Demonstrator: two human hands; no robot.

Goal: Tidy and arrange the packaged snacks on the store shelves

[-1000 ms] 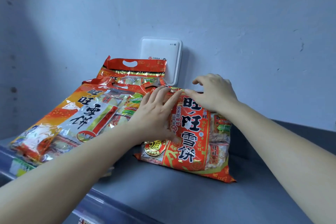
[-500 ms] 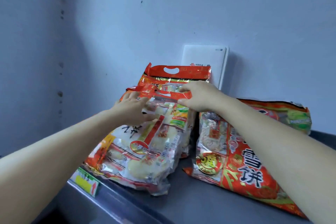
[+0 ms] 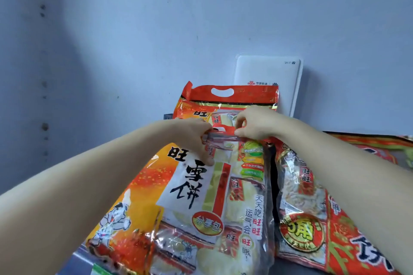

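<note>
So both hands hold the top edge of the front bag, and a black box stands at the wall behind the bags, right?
Not quite. The box is white, not black; the head view shows it. The rest is right: the left hand and right hand hold the top edge of the front bag, and the box stands at the wall behind.

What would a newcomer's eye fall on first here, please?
The large orange snack bag fills the middle, its top edge pinched by the left hand and right hand. A red snack bag lies to its right, and a white router stands against the wall behind.
</note>
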